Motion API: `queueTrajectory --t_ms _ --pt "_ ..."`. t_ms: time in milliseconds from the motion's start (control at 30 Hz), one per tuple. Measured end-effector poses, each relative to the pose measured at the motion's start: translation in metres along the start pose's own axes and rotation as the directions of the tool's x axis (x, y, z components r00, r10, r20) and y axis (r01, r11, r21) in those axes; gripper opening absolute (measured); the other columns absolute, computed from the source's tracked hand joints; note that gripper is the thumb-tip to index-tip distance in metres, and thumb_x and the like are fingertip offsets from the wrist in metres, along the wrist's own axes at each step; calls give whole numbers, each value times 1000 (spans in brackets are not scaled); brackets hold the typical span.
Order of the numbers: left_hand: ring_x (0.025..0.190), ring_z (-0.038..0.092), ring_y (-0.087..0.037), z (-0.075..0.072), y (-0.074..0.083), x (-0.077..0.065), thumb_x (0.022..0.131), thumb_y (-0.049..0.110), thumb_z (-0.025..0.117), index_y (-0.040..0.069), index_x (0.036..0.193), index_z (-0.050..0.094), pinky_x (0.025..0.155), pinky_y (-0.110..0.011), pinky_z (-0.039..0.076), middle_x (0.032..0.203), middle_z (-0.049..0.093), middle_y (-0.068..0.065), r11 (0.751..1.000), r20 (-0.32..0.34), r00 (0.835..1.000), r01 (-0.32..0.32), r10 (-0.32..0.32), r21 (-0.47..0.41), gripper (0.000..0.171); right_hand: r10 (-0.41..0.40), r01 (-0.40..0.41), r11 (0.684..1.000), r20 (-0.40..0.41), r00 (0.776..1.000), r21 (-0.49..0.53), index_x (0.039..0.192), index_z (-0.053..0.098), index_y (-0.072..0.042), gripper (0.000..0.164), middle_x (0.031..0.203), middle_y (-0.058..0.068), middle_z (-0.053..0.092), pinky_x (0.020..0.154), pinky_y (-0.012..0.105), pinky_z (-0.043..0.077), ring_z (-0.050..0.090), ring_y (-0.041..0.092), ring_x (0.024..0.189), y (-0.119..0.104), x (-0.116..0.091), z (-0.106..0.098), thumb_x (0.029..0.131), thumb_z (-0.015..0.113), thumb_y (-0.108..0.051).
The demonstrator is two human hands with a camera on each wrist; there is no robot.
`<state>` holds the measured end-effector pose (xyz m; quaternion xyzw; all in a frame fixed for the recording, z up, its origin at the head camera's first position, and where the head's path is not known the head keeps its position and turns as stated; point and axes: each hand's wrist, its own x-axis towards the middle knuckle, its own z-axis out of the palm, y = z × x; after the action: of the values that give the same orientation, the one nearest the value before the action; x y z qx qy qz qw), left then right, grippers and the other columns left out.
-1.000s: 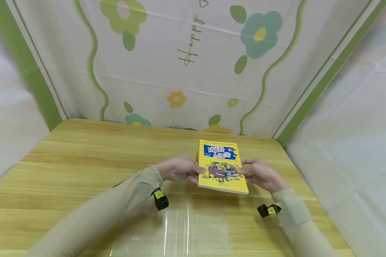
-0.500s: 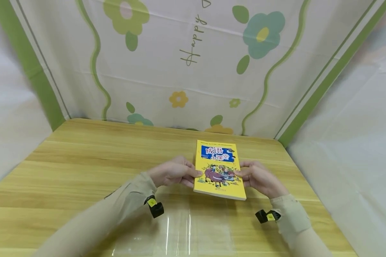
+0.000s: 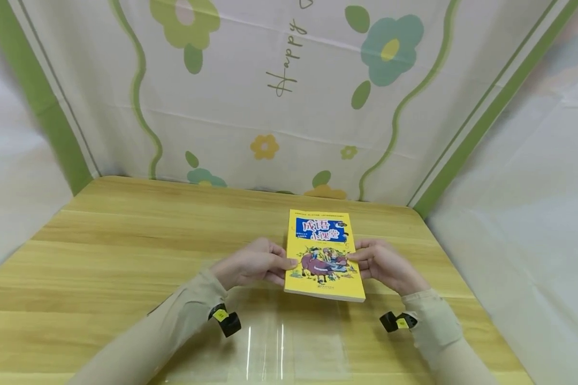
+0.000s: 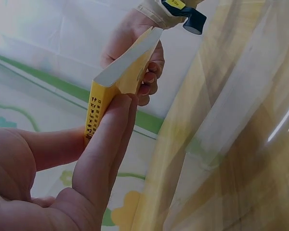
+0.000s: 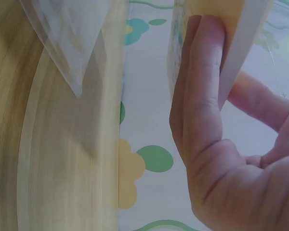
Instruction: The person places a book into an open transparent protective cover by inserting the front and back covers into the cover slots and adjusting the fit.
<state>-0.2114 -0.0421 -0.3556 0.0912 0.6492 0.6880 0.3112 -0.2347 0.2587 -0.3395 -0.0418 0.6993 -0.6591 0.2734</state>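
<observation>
A yellow paperback book [image 3: 318, 289] with a blue title panel and a cartoon of a purple ox is held tilted above the table, cover up. My left hand [image 3: 255, 263] pinches its left edge, thumb on the cover and fingers underneath. On the opposite edge, my right hand [image 3: 385, 266] grips the same way. The left wrist view shows the book's spine [image 4: 96, 106] between left thumb and fingers. In the right wrist view, straight fingers [image 5: 204, 86] lie along the back cover beside the white page edges [image 5: 243, 45].
A clear plastic sheet [image 3: 313, 347] lies on the wooden table [image 3: 101, 256] below the book, catching bright reflections. A white cloth [image 3: 221, 101] printed with flowers hangs behind the table, and plain white cloth [image 3: 525, 214] rises at the right side.
Both hands have drawn the book slightly left and toward me. The left hand has shifted along with it, and the grip on both edges stays the same.
</observation>
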Motion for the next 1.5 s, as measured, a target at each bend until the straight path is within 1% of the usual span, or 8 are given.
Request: queueTrajectory --t_ms 167,300,433,600,733,1000,1167,1500 --pt "88 71 -33 0 -3 -3 97 5 62 -12 109 64 73 -37 58 101 70 -22 1000 1 1000 -16 16 -2 21 -10 10 1000 -9 1000 -1 106 55 9 17 108 21 68 82 44 56 69 31 93 -1 1 3 96 53 -5" --pt "87 71 -36 -1 -7 -5 96 2 62 -14 123 53 74 -40 58 99 70 -23 1000 -12 1000 -14 14 -21 33 -7 7 999 -18 1000 -44 94 55 4 10 107 20 68 78 40 57 69 29 92 0 2 4 95 56 -6" --pt "85 70 -37 -3 -11 -7 95 0 63 -12 132 42 72 -41 59 97 70 -22 1000 -44 999 -6 6 -13 44 5 -5 996 -4 1000 -90 99 57 6 14 104 20 68 71 33 56 68 26 87 2 2 6 95 60 -7" --pt "82 71 -35 -4 -13 -9 102 11 54 -11 124 53 70 -40 59 94 70 -21 999 -65 998 -24 26 33 31 5 -3 993 19 1000 -120 106 57 10 20 100 20 69 67 32 55 67 24 81 6 4 6 94 60 -5" --pt "73 71 -31 -4 -14 -10 107 23 44 -8 114 64 65 -41 59 86 70 -19 995 -142 989 -36 48 92 37 5 1 991 50 999 -134 108 56 12 23 102 23 68 68 34 56 68 28 83 7 5 7 93 62 -5" --pt "62 68 -24 -4 -11 -9 104 19 51 -7 105 68 61 -38 59 80 69 -18 989 -223 973 -24 56 146 31 35 -25 992 86 996 -124 131 40 12 49 107 28 66 65 35 58 69 34 85 2 5 6 90 64 -2" --pt "62 67 -25 -3 -12 -8 103 13 51 -9 110 63 61 -38 59 80 66 -19 986 -233 971 -10 49 166 26 44 -27 987 107 993 -157 128 43 12 46 105 28 66 61 33 57 69 30 79 4 7 6 90 64 -4" --pt "64 68 -27 -4 -14 -9 104 11 50 -10 109 61 61 -39 59 82 66 -21 982 -187 982 12 23 186 24 46 -32 982 70 996 -188 111 51 8 29 94 24 67 60 33 57 64 23 67 8 9 7 102 53 -19"
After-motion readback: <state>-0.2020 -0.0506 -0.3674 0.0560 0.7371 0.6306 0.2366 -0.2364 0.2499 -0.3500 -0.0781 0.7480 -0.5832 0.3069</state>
